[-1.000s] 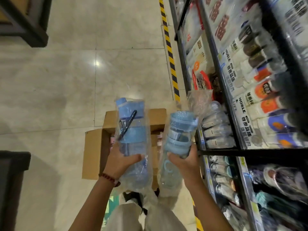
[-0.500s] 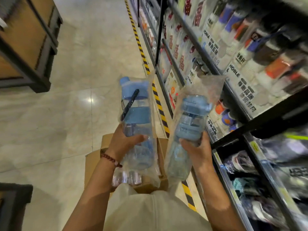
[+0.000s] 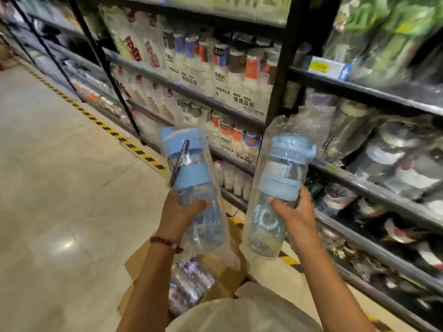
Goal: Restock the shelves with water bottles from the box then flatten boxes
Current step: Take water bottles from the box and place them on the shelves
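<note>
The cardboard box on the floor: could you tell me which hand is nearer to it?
Left. The left hand is just above the cardboard box; the right hand is further right, towards the shelves.

The word "NOBLE" is printed on the white bottle packs [image 3: 223,92] on the shelf, with some Chinese letters under it. It shows again on the packs one shelf lower [image 3: 227,149]. The bottle in the right hand [image 3: 271,195] has big pale marks, too blurry to read.

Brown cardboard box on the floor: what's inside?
The brown cardboard box holds plastic-wrapped clear bottles lying in a pile. How many, and anything beneath them, is hidden by the person's left forearm and pale clothing.
</note>
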